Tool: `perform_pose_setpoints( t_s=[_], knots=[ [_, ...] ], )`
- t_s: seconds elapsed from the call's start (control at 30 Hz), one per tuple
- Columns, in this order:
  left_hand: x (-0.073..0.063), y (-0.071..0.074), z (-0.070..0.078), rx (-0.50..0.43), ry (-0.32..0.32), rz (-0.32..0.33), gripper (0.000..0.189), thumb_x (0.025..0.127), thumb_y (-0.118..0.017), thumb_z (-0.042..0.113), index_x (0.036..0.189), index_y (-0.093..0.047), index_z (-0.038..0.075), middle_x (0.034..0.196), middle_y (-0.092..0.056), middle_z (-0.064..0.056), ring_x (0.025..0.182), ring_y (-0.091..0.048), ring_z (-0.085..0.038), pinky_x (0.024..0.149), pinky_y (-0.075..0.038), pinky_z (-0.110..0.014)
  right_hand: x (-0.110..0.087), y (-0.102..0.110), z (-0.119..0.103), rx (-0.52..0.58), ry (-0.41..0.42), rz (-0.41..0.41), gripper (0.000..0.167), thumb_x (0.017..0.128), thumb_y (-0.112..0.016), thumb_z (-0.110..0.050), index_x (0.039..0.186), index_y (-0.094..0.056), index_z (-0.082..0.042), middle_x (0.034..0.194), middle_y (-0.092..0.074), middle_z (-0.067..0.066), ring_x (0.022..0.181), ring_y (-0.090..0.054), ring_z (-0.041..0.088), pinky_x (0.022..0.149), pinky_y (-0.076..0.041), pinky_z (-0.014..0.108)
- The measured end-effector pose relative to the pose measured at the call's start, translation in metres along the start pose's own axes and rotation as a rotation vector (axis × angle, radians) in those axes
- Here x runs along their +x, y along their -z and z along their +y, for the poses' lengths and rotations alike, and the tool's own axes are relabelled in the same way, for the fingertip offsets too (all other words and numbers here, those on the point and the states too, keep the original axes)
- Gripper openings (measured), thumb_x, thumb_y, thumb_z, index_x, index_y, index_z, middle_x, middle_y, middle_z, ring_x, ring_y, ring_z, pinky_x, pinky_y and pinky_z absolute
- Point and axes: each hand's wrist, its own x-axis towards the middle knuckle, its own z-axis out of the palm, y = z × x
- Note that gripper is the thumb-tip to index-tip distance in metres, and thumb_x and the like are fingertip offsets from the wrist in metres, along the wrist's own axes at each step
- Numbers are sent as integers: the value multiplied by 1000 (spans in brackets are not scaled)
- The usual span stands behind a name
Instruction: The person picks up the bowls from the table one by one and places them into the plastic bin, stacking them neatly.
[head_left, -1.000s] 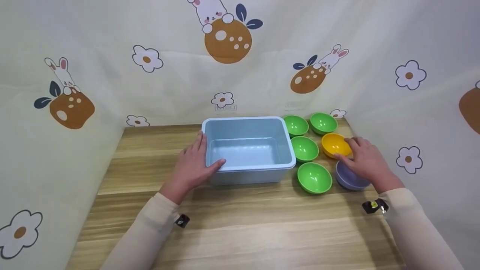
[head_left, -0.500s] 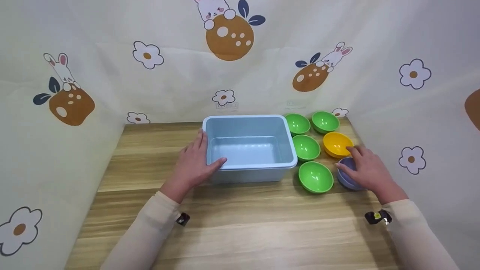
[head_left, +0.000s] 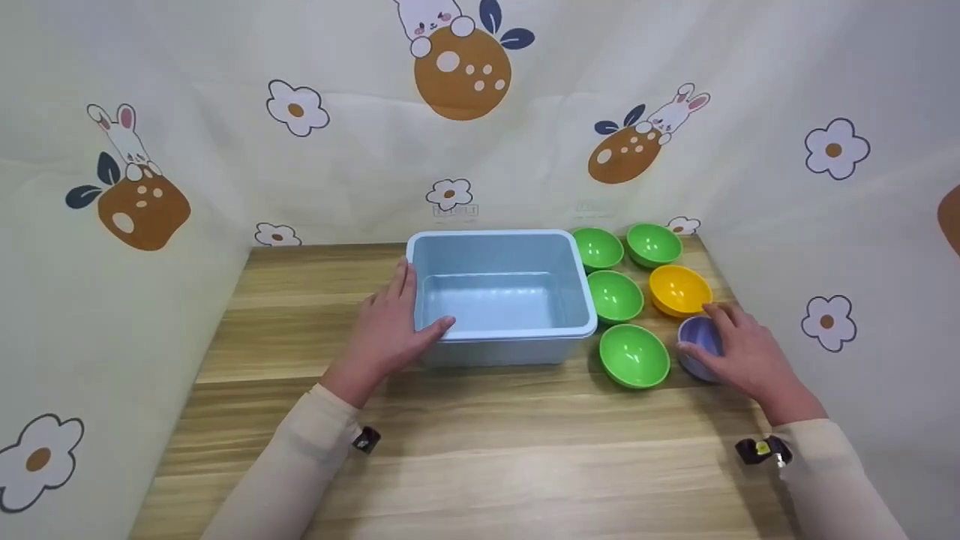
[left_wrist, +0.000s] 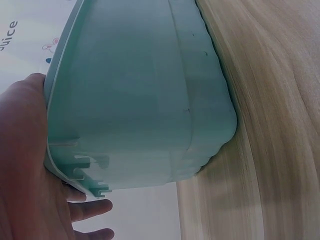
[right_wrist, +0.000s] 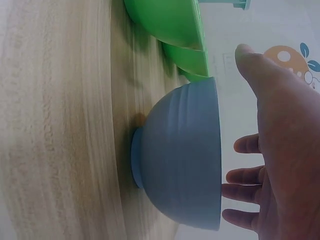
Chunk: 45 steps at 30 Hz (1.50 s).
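My left hand (head_left: 382,330) rests at the near left corner of a light blue plastic bin (head_left: 506,352). Its fingers lie straight along the left rim while the thumb crosses the front rim. In the left wrist view the hand (left_wrist: 25,165) touches the rim of the bin (left_wrist: 125,90). Over a purple bowl (head_left: 697,337) hovers my right hand (head_left: 750,360), fingers spread and partly covering the bowl. From the right wrist this bowl (right_wrist: 182,155) looks blue-grey and stands upright on the table, the hand (right_wrist: 290,135) just above its rim, holding nothing.
Beyond the purple bowl sits a yellow bowl (head_left: 680,291). Several green bowls stand along the bin's right side, the nearest green bowl (head_left: 634,356) beside the purple one. Patterned cloth walls (head_left: 360,165) enclose the wooden table (head_left: 487,450) at the back and sides.
My right hand has drawn back toward the near right, from beside the yellow bowl to over the purple bowl. My left hand stays at the bin's corner; the view has shifted slightly.
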Motion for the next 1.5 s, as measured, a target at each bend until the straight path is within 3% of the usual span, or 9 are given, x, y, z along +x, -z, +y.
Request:
perform_pose_setpoints(
  t_s=[0.4,0.8,0.97,1.17,1.5],
  knots=[
    [0,3,0,-12,27,-26,128,95,-43,93,176,-8,1,185,-4,-19,162,-30,-50,127,-26,-73,-9,-1,6,66,-49,-17,104,95,-76,-69,163,-41,3,157,-44,38,125,-55,62,98,-47,83],
    [-2,4,0,-13,20,-14,123,98,-50,85,176,-10,0,185,-5,-19,165,-28,-46,126,-28,-72,-13,-3,16,114,-118,-164,127,90,-80,-70,170,-17,6,159,-34,41,128,-53,70,99,-45,87],
    [-2,2,0,2,15,-6,124,97,-46,89,176,-11,0,185,-6,-19,164,-29,-45,126,-31,-71,-16,-4,20,146,-118,-203,132,89,-85,-66,172,-11,6,163,-28,41,130,-50,71,99,-45,88],
    [-2,0,1,21,16,-5,127,95,-42,93,176,-11,1,185,-5,-18,163,-31,-44,125,-34,-70,-20,-8,26,232,-118,-202,137,85,-92,-58,173,-8,6,166,-23,42,135,-47,68,106,-41,87],
    [0,-1,1,-10,33,-11,126,95,-47,91,177,-10,2,186,-4,-16,164,-29,-44,126,-31,-71,-20,-12,30,291,-138,-142,132,83,-96,-55,173,-17,3,159,-35,38,134,-47,62,107,-41,85]
  ],
)
